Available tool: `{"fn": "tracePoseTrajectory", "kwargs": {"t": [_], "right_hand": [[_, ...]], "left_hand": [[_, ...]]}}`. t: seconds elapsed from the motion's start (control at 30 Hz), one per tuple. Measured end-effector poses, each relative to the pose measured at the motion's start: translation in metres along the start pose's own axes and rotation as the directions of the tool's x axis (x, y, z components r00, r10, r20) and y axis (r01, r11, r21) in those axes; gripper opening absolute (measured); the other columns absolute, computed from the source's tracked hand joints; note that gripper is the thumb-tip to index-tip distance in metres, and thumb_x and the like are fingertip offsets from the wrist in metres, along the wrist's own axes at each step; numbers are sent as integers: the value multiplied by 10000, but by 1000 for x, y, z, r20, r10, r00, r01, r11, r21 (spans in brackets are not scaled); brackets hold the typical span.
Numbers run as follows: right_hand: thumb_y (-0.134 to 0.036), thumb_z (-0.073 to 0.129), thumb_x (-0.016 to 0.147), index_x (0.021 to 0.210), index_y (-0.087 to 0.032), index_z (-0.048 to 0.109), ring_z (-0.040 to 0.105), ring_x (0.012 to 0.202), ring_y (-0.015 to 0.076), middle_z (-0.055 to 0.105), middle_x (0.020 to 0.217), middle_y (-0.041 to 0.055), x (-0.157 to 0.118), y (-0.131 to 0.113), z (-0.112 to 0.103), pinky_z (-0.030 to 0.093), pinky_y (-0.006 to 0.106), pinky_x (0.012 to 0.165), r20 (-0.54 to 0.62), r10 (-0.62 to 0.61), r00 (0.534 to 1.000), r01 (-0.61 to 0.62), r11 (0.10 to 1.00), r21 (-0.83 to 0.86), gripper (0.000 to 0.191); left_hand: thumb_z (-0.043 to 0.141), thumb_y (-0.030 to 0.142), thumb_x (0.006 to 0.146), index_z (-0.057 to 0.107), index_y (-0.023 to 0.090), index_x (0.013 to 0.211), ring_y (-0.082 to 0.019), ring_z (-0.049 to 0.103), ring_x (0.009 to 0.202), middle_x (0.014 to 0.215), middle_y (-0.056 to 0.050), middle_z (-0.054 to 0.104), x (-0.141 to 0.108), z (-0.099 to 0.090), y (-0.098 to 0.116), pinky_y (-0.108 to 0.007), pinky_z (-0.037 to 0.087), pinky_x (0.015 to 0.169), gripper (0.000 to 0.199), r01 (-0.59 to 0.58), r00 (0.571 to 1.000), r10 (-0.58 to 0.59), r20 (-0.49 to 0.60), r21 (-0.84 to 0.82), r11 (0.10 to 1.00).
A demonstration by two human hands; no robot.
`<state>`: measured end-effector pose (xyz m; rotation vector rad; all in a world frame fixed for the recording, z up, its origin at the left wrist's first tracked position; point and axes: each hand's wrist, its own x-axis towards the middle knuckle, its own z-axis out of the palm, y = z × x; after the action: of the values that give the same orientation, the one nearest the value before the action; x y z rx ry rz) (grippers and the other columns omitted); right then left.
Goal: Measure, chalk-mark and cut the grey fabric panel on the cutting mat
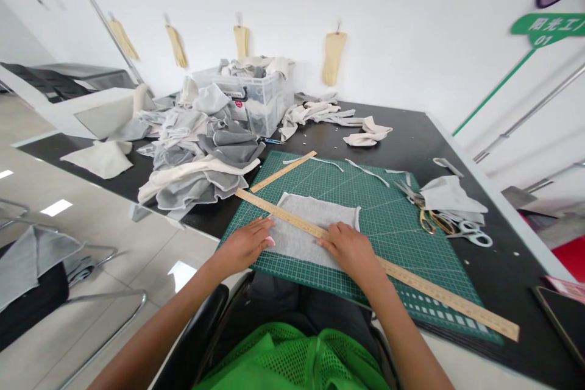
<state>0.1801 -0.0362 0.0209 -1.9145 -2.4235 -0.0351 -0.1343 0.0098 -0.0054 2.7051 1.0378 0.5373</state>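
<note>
A piece of light grey fabric (320,210) lies on the green cutting mat (388,219). A long wooden ruler (439,295) crosses it diagonally. My left hand (247,244) rests on the fabric's left edge, fingertips by the ruler, the fingers lying flat. My right hand (350,247) presses on the ruler and the fabric near the middle, its fingers bent but apart. A second, shorter wooden ruler (283,172) lies on the mat's upper left. Thin fabric strips (368,172) lie along the far part of the mat.
Heaped grey and cream cloths (201,158) stand left of the mat, beside a clear plastic box (265,97) full of cloth. Gold-handled scissors (429,216) and white-handled scissors (473,233) lie at the right by more cloth (452,195). A dark phone (560,317) is at the right edge.
</note>
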Motion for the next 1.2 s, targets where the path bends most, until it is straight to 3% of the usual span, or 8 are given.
{"fn": "tracePoseTrajectory", "kwargs": {"t": [0.2, 0.33, 0.47, 0.63, 0.7, 0.77, 0.9, 1.2], "right_hand": [[-312, 513, 1012, 970, -196, 637, 608, 940, 212, 616, 1026, 74, -21, 26, -14, 446, 309, 828, 37, -95, 995, 86, 978, 188, 174], [-223, 432, 1013, 909, -204, 658, 606, 934, 194, 623, 1001, 62, -30, 49, -26, 442, 306, 848, 108, -120, 987, 72, 926, 369, 249], [-217, 422, 1002, 982, -240, 713, 611, 1018, 211, 657, 1051, 52, -35, 61, -29, 405, 351, 904, 190, -74, 979, -2, 928, 372, 292], [-136, 453, 951, 1252, -273, 680, 610, 1093, 255, 670, 1086, 79, -39, 45, -24, 340, 429, 976, 150, 29, 988, -56, 982, 182, 401], [-214, 551, 939, 1292, -271, 662, 605, 1106, 284, 667, 1096, 90, -38, 32, -24, 319, 456, 1002, 110, 33, 993, -47, 991, 127, 374], [-311, 636, 921, 1214, -237, 692, 604, 1098, 295, 665, 1100, 101, -35, 20, -26, 329, 440, 997, 99, 11, 995, -21, 994, 104, 308], [-237, 621, 940, 1015, -187, 708, 620, 1026, 255, 670, 1036, 98, -27, 8, -31, 382, 342, 875, 129, -21, 991, 13, 998, 67, 126], [-152, 568, 949, 993, -195, 719, 628, 1007, 226, 669, 1041, 95, -32, 8, -41, 405, 307, 830, 231, -18, 973, -1, 997, 80, 163]], "left_hand": [[480, 281, 1038, 605, 215, 1269, -219, 525, 1382, 1350, -81, 650, -13, -2, -4, -431, 446, 1179, 271, -32, 998, 30, -49, -46, 998], [469, 248, 1041, 611, 219, 1240, -220, 515, 1390, 1339, -71, 652, -19, -2, -8, -436, 432, 1193, 247, -26, 998, 24, -49, -53, 998], [481, 240, 1035, 602, 220, 1272, -229, 544, 1360, 1342, -81, 650, -20, 0, -11, -435, 453, 1172, 267, -40, 998, 37, -57, -47, 998], [555, 231, 1006, 632, 213, 1212, -237, 594, 1286, 1274, -76, 689, -24, 4, -11, -436, 474, 1119, 220, -72, 990, 72, -122, 6, 997], [590, 223, 987, 655, 216, 1156, -236, 627, 1220, 1228, -68, 709, -25, 4, -11, -423, 503, 1051, 182, -77, 986, 80, -145, 29, 997], [607, 211, 972, 671, 220, 1113, -232, 645, 1169, 1203, -59, 721, -26, 3, -11, -407, 516, 994, 155, -84, 984, 90, -154, 47, 995], [580, 175, 973, 675, 220, 1092, -229, 646, 1148, 1194, -55, 724, -26, 2, -10, -401, 509, 977, 159, -101, 981, 114, -160, 88, 991], [597, 134, 944, 682, 221, 1034, -219, 672, 1077, 1100, -50, 746, -31, 3, -5, -399, 517, 962, 152, -184, 953, 228, -200, 215, 959]]}}
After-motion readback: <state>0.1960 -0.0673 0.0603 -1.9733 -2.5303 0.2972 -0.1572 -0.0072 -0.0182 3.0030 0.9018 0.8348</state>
